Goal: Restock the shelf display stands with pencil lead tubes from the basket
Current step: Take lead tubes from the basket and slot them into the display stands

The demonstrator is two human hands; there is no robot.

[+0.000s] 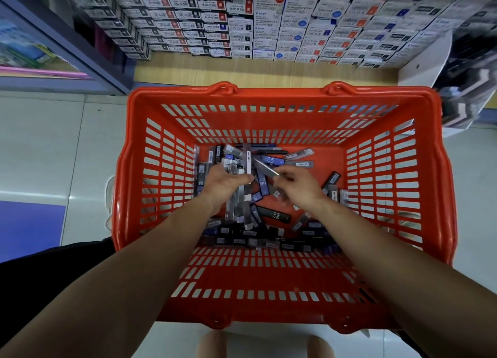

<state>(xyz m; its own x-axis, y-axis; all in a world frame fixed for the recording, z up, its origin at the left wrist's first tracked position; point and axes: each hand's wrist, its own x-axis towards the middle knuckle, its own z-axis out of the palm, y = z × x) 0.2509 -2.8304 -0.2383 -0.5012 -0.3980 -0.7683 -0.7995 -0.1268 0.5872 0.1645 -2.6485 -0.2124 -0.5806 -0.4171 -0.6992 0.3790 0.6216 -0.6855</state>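
Note:
A red plastic basket (269, 94) stands on the floor below me. Its bottom is littered with several pencil lead tubes (277, 216), black, blue and clear, some marked HB 0.7. My left hand (223, 181) is inside the basket, closed around a bunch of tubes (247, 160) that stick up from its fingers. Just to its right, my right hand (298, 185) pinches one clear tube (265, 168) that points toward the bunch.
A wooden shelf (269, 71) stacked with several rows of small white refill boxes (269, 26) runs behind the basket. A glass-fronted cabinet (53, 48) stands at the left, a white display unit (430, 61) at the right. Pale floor tiles surround the basket.

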